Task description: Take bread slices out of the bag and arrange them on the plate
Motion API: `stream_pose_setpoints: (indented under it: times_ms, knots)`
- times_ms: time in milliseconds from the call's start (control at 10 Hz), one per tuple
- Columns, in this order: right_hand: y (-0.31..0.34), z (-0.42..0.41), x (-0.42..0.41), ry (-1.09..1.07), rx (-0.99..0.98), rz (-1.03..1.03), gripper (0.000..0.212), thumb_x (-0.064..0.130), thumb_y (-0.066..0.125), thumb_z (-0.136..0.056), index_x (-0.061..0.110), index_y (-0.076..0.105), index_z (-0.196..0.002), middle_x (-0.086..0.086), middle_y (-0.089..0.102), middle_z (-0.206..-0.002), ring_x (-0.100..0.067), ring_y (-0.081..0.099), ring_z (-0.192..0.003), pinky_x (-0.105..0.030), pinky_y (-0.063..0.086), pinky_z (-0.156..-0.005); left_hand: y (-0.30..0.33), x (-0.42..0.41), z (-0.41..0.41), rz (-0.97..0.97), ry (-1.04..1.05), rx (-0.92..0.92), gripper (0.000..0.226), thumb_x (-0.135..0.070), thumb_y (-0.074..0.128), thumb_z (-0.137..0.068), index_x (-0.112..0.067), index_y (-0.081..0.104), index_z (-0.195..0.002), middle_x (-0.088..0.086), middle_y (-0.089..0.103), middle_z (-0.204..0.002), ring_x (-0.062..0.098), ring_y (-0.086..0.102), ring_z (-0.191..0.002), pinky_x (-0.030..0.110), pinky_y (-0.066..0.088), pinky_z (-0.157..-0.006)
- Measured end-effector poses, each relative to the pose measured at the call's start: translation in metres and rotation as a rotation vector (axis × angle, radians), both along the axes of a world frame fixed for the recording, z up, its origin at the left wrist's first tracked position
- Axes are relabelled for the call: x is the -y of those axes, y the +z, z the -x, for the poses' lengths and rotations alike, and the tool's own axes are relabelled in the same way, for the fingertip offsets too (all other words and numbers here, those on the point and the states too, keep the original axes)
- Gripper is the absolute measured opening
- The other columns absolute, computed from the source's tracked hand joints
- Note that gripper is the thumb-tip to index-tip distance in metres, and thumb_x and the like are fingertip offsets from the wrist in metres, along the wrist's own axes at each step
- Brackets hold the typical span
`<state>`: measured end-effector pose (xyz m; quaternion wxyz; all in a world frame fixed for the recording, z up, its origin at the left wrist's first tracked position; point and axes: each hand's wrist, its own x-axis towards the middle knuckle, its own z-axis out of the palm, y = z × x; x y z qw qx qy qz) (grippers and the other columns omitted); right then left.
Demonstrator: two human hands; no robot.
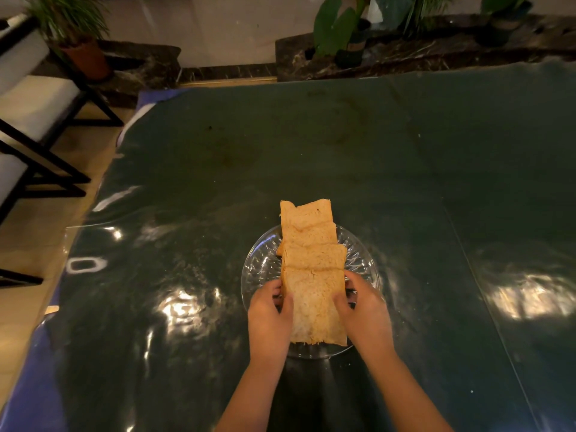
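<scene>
A clear cut-glass plate (261, 266) sits on the dark green table cover, near the middle front. Several tan bread slices (308, 238) lie on it in an overlapping row running away from me, the farthest one hanging past the far rim. The nearest slice (314, 304) is gripped on both sides. My left hand (269, 319) holds its left edge and my right hand (364, 313) holds its right edge, fingers curled under it. No bread bag is in view.
The glossy green table cover (343, 151) spreads wide around the plate. White-cushioned chairs with black frames (40, 126) stand at the left. Potted plants (84, 54) and a dark marble ledge (420, 51) line the far side.
</scene>
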<state>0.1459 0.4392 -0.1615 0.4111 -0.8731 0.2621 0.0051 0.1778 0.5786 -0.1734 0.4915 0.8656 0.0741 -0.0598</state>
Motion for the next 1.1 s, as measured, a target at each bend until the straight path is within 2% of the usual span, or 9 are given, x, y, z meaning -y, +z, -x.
stream_pose_setpoints:
  times_ms: [200,400,500,600,900,1000,1100]
  knots:
    - [-0.001,-0.002,0.002,-0.007,-0.003,0.006,0.039,0.02,0.06,-0.083,0.026,0.055,-0.121,0.002,0.066,-0.104,-0.014,0.063,-0.086,-0.032,0.054,-0.071,0.002,-0.001,0.004,0.024,0.016,-0.002,0.024,-0.011,0.063,-0.083,-0.015,0.064,-0.107,-0.002,0.066,-0.094,0.006,0.062,-0.079,0.016,0.049,-0.068]
    - [-0.002,0.001,0.004,-0.022,-0.012,-0.073,0.038,0.018,0.063,-0.082,0.025,0.057,-0.119,0.005,0.065,-0.093,-0.011,0.062,-0.078,-0.027,0.049,-0.068,0.0,-0.003,0.008,0.021,0.018,-0.035,0.022,-0.012,0.063,-0.083,-0.015,0.065,-0.105,-0.004,0.066,-0.092,0.004,0.062,-0.079,0.012,0.046,-0.066]
    - [-0.004,0.003,0.004,-0.032,-0.006,-0.089,0.036,0.017,0.063,-0.082,0.025,0.058,-0.116,0.012,0.06,-0.084,-0.006,0.059,-0.072,-0.021,0.046,-0.063,-0.002,-0.005,0.01,0.009,0.021,-0.045,0.021,-0.012,0.063,-0.083,-0.013,0.066,-0.104,-0.003,0.066,-0.092,0.004,0.062,-0.078,0.011,0.046,-0.065]
    - [-0.006,0.004,0.006,-0.03,0.008,-0.089,0.032,0.016,0.064,-0.081,0.025,0.061,-0.112,0.013,0.058,-0.083,-0.006,0.058,-0.071,-0.02,0.044,-0.062,-0.005,-0.005,0.01,-0.011,0.031,-0.047,0.019,-0.011,0.064,-0.083,-0.014,0.067,-0.101,-0.003,0.067,-0.09,0.0,0.06,-0.075,0.007,0.045,-0.059]
    - [-0.007,0.005,0.008,-0.021,-0.005,-0.123,0.031,0.018,0.064,-0.081,0.024,0.061,-0.111,0.003,0.067,-0.095,-0.012,0.063,-0.078,-0.026,0.05,-0.068,-0.007,-0.007,0.008,-0.046,0.042,-0.085,0.017,-0.014,0.064,-0.082,-0.014,0.068,-0.098,-0.007,0.065,-0.082,-0.002,0.058,-0.07,0.007,0.04,-0.055]
    - [0.006,-0.001,0.012,-0.024,0.019,-0.087,0.03,0.021,0.064,-0.081,0.022,0.06,-0.111,-0.001,0.065,-0.105,-0.015,0.063,-0.087,-0.035,0.054,-0.075,0.006,-0.007,-0.001,-0.053,0.037,-0.066,0.02,-0.02,0.063,-0.083,-0.017,0.065,-0.102,-0.002,0.067,-0.087,0.004,0.061,-0.073,0.015,0.043,-0.058]
    - [0.02,-0.006,0.015,-0.005,0.029,-0.063,0.03,0.025,0.065,-0.08,0.022,0.061,-0.109,-0.002,0.064,-0.106,-0.016,0.063,-0.087,-0.035,0.053,-0.075,0.02,-0.007,-0.009,-0.038,-0.039,-0.027,0.022,-0.021,0.063,-0.083,-0.017,0.064,-0.105,0.0,0.068,-0.09,0.01,0.063,-0.077,0.021,0.047,-0.063]
